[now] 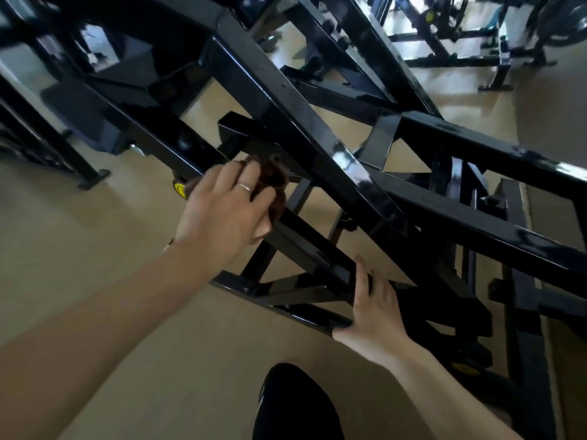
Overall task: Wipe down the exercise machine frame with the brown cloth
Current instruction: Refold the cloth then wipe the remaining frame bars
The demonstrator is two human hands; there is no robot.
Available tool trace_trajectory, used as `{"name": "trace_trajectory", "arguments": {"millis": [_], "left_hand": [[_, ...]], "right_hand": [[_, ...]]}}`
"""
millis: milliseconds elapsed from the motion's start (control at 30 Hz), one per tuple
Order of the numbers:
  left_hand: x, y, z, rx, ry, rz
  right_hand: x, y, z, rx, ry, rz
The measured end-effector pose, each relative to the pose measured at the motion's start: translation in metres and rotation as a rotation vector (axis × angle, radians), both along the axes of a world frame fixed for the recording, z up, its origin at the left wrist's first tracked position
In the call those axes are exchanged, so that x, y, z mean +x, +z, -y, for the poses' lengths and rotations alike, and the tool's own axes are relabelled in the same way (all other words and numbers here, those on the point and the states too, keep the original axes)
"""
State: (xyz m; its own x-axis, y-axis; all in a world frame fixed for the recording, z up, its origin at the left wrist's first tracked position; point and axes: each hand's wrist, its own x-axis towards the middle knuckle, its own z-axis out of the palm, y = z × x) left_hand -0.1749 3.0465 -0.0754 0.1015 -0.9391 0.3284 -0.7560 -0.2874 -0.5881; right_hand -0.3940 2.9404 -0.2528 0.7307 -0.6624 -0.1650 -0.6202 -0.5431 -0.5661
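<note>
A black steel exercise machine frame (317,134) of slanted square bars fills the middle of the view. My left hand (225,208) grips a bunched brown cloth (274,182) and presses it onto a lower slanted bar (305,246). A ring shows on one of its fingers. My right hand (371,309) rests at the lower end of that same bar, thumb up along its end face and fingers reaching behind the frame, partly hidden.
Tan floor (95,249) lies below the frame. A yellow round sticker (179,188) sits left of the cloth. More black gym machines (460,36) stand at the back right. A dark shoe or knee (295,404) shows at the bottom.
</note>
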Motion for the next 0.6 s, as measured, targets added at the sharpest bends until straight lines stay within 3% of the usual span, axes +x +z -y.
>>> {"name": "trace_trajectory", "arguments": {"millis": [267, 600], "left_hand": [[-0.046, -0.062, 0.028, 0.058, -0.221, -0.095], [0.038, 0.021, -0.008, -0.010, -0.181, -0.002]], "right_hand": [[0.002, -0.010, 0.001, -0.012, -0.055, 0.012], [-0.003, 0.004, 0.005, 0.045, -0.066, 0.005]]}}
